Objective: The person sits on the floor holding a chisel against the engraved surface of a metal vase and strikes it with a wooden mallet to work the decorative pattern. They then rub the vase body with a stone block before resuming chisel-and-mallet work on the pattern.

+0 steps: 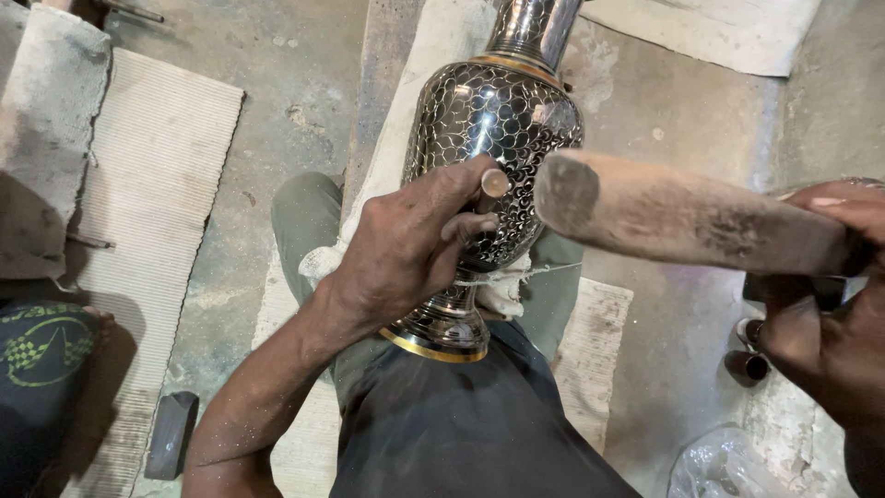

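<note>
at the far left lies a ribbed mat (152, 212) on the dusty floor (304, 111), with a grey cushion (46, 120) at its upper edge and a small dark block (171, 433) by its lower end. further right, the left hand (406, 249) comes up from the lower left, its fingers curled tight round a thin metal punch (493, 184) whose flat round top sticks out above the thumb; the punch's tip, hidden by the fingers, is set against the vase (493, 138). the vase is dark and shiny, covered in a fine scale-like engraved pattern, with gold bands at neck and foot; it lies tilted across the person's lap, foot toward the body, neck pointing away, resting over a pale board (406, 92). just right of the punch's top hangs the worn end of a wooden mallet (682, 217), close to it but not touching. the right hand (830, 295), at the right edge, is clamped round the mallet's other end. below it sits a crumpled plastic bag (728, 466).
</note>
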